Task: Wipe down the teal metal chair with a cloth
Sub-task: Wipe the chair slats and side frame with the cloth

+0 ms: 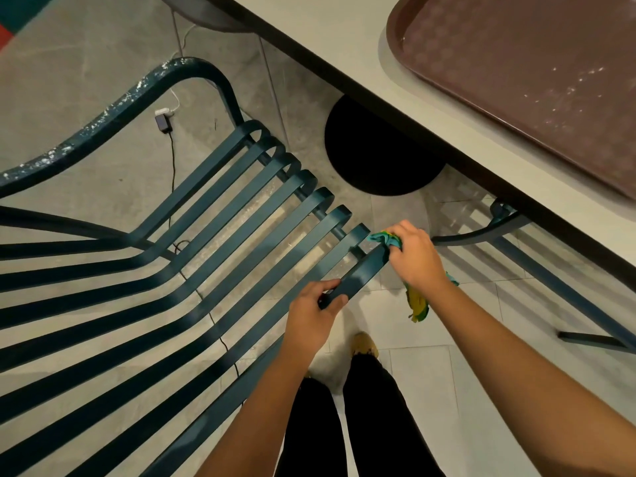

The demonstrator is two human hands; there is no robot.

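Chair: teal metal chair (220, 242), slatted seat seen from above, filling left and centre of the view; slat ends curled at the front edge, near the table.
Armrest: curved armrest (113, 115) at upper left, paint chipped white in spots.
Left hand: left hand (311, 316) is wrapped around the nearest slat, thumb on top, fingers curled under; slat is gripped.
Right hand: right hand (413, 254) is clenched on the cloth at the curled end of the same slat.
Cloth: teal-and-yellow cloth (389, 241) is bunched against the slat tip; a tail is seen hanging below the wrist.
Table: white table (344, 39) with dark edge at upper right, just beyond the chair front.
Tray: brown tray (516, 80) is laid on the table, flecked with white specks.
Floor: grey floor (86, 63); a black cable with adapter (163, 120) is seen under the chair.
Person: dark trousers and one shoe (364, 344) are seen at bottom centre.
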